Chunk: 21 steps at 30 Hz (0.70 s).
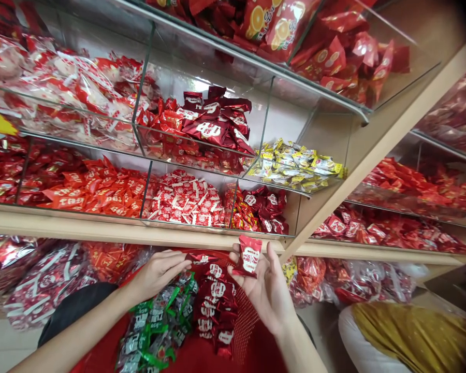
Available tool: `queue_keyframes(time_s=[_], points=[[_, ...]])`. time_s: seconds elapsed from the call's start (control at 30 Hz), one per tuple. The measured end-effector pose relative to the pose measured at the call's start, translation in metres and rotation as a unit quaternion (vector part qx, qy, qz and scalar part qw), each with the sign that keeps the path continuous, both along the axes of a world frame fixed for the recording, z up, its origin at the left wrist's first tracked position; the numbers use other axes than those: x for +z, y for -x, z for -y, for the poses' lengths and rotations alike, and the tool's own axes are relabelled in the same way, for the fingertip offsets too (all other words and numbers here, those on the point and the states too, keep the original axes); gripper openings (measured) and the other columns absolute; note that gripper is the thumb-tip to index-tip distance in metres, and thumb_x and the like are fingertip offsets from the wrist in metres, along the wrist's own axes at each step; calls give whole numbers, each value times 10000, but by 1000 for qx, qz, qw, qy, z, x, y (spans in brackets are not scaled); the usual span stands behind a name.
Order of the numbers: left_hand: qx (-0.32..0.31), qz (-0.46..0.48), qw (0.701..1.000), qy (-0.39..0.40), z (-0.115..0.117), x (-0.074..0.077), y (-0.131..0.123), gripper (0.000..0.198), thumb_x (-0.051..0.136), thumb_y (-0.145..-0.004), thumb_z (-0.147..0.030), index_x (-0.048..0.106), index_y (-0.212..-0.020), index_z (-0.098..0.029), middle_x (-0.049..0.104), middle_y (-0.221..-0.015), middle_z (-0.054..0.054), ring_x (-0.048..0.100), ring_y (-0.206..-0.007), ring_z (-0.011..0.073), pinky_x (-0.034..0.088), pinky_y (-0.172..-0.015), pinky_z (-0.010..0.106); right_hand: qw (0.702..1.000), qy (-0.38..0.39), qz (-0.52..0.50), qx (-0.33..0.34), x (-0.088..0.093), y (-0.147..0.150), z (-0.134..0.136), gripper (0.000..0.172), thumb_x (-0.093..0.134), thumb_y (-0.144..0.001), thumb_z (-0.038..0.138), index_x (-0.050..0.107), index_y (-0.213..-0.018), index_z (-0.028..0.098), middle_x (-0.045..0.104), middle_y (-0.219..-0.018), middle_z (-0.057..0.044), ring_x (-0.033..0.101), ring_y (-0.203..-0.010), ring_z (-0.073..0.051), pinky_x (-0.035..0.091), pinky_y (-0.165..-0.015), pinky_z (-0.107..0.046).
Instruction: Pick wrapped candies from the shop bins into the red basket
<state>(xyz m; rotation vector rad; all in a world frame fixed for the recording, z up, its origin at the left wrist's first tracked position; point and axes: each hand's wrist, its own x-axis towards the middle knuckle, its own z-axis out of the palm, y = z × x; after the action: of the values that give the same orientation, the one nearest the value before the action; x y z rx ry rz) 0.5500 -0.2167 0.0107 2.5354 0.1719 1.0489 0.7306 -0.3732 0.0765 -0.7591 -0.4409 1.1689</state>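
Observation:
My right hand (267,290) is raised palm-up and holds a small red-and-white candy packet (249,256) between thumb and fingers. My left hand (158,271) reaches over a red mesh basket (245,320), its curled fingers touching the candies in it. The basket holds dark red wrapped candies (214,303) and green-and-clear wrapped candies (155,326). Whether the left fingers grip a piece is unclear.
Clear acrylic bins on wooden shelves (101,228) hold red, dark red (213,122) and yellow candies (295,165). Large bags of sweets (42,290) lie below the shelf. Another person's yellow garment (404,336) is at the lower right.

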Motion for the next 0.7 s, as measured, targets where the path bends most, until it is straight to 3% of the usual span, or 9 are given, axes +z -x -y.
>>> queue_keyframes(time_s=[0.2,0.33,0.57,0.7], points=[[-7,16,1000,1,0,3,0,262,400,-890,-217,630,-776,-162,614,-631,14,560,-611,108,433,-607,203,1000,8,19,4,-5,4,3,390,469,-815,516,626,-969,194,660,-954,-70,606,-887,-201,484,-761,-350],[-4,14,1000,0,0,1,0,254,406,-887,-218,629,-779,-159,615,-636,17,559,-613,109,431,-610,205,1000,9,12,-1,-9,4,3,370,498,-811,487,615,-1018,204,642,-1030,-66,610,-892,-195,497,-746,-343],[14,-4,1000,8,-2,-3,2,226,425,-880,-188,615,-765,-148,614,-659,20,547,-637,103,419,-635,207,991,111,56,-56,-34,-12,4,220,667,-730,283,642,-894,139,670,-910,-75,631,-772,-144,506,-686,-245],[17,-12,1000,-2,-3,-2,2,226,421,-882,-187,614,-773,-145,612,-658,19,545,-639,102,422,-631,206,988,99,107,-44,-40,-11,14,207,655,-747,269,607,-930,183,659,-909,-35,610,-765,-126,495,-686,-241]])
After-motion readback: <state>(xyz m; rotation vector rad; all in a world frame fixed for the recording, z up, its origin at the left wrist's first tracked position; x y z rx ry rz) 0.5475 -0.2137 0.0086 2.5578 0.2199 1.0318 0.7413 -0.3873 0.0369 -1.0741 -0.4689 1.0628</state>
